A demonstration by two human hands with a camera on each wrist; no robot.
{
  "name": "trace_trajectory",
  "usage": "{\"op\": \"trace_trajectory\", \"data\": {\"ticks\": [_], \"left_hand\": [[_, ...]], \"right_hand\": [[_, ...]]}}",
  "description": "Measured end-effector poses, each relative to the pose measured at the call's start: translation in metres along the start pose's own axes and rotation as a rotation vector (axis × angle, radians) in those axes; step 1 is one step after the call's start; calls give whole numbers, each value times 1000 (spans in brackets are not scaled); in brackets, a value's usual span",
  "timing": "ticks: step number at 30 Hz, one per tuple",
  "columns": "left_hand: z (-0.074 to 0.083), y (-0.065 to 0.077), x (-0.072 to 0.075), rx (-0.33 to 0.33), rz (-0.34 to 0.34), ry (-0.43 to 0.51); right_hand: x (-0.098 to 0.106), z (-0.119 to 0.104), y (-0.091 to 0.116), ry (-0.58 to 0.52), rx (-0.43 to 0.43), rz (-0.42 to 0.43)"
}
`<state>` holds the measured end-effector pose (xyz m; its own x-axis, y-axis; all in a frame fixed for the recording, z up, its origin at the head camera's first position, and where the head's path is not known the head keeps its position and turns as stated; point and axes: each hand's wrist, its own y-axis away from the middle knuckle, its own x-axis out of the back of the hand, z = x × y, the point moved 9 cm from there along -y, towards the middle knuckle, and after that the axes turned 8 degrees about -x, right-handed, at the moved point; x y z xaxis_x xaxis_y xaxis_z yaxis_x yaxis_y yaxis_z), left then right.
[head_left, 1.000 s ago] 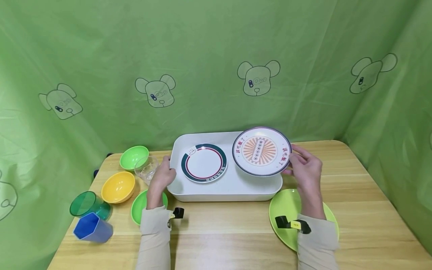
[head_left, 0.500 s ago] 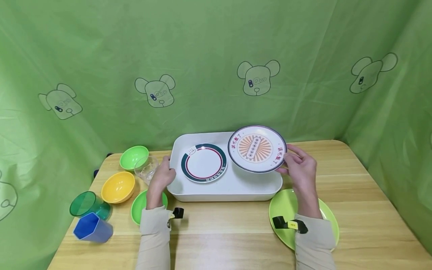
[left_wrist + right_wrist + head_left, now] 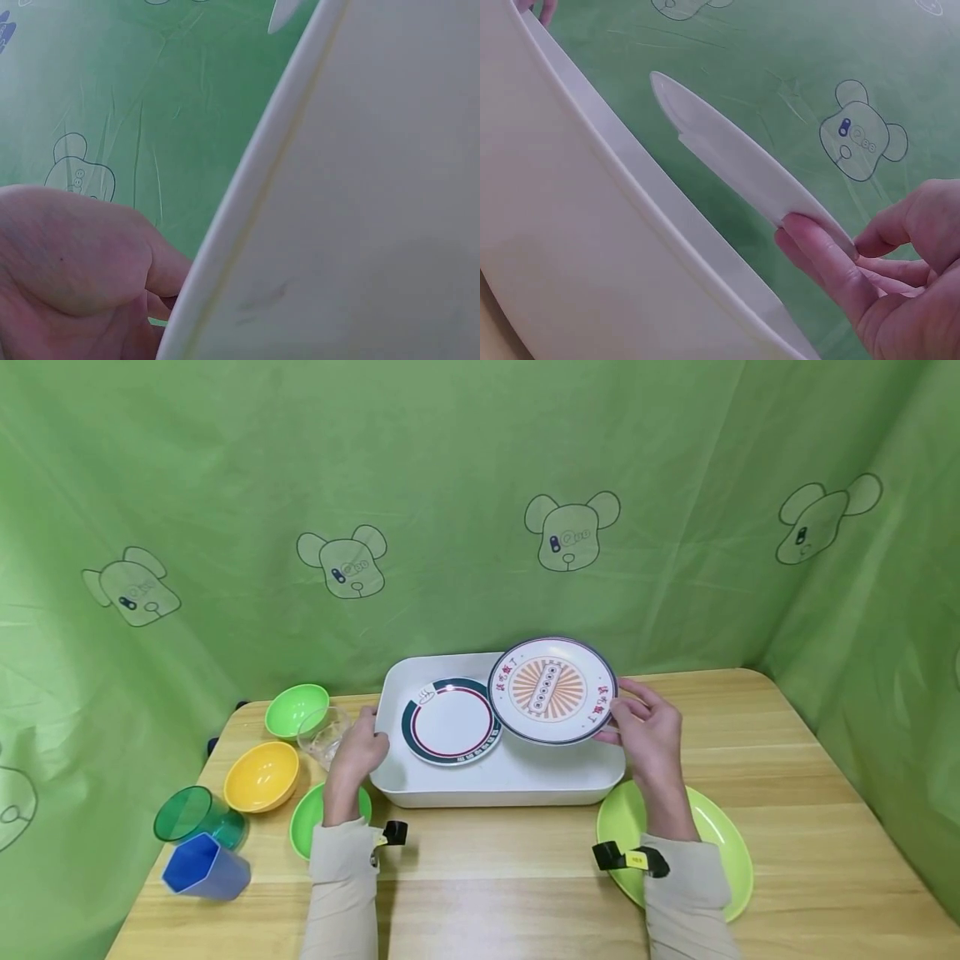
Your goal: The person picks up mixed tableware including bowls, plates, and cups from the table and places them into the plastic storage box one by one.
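My right hand [image 3: 651, 731] pinches the right rim of a white plate [image 3: 553, 727] with a dark blue edge and an orange sunburst print. It holds the plate over the right part of a white rectangular bin [image 3: 551, 777]. In the right wrist view the plate [image 3: 735, 161] is seen edge-on above the bin's wall, thumb on one face and fingers on the other. A second plate [image 3: 450, 722], with a green and red border, lies inside the bin at the left; the held plate slightly overlaps it in the head view. My left hand [image 3: 360, 753] grips the bin's left rim.
At the left stand two green bowls [image 3: 296, 710], a yellow bowl [image 3: 262, 777], a clear glass [image 3: 322, 739], a green cup [image 3: 198, 817] and a blue cup [image 3: 206, 868]. A lime plate [image 3: 723, 852] lies under my right forearm. Green cloth [image 3: 465, 510] hangs behind the table.
My right hand has moved left with the sunburst plate, from the bin's right end toward its middle. My left hand stays on the bin's rim.
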<state>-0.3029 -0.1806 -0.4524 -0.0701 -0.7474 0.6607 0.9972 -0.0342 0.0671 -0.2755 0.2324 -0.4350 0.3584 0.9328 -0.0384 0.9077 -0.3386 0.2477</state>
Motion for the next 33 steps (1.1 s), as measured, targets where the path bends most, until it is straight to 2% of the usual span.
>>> {"op": "trace_trajectory", "data": {"ticks": [7,16,28,33], "left_hand": [[2,-1,3,-3,7,-33],[10,1,10,-51,26,-58],[39,14,21,-163,8,-48],[51,16,20,-217,31,-33]], "right_hand": [[-9,-1,2,6,29,-15],[-16,-1,4,11,40,-26],[-23,1,4,-15,34,-44],[-26,1,6,-31,42,-60]]}}
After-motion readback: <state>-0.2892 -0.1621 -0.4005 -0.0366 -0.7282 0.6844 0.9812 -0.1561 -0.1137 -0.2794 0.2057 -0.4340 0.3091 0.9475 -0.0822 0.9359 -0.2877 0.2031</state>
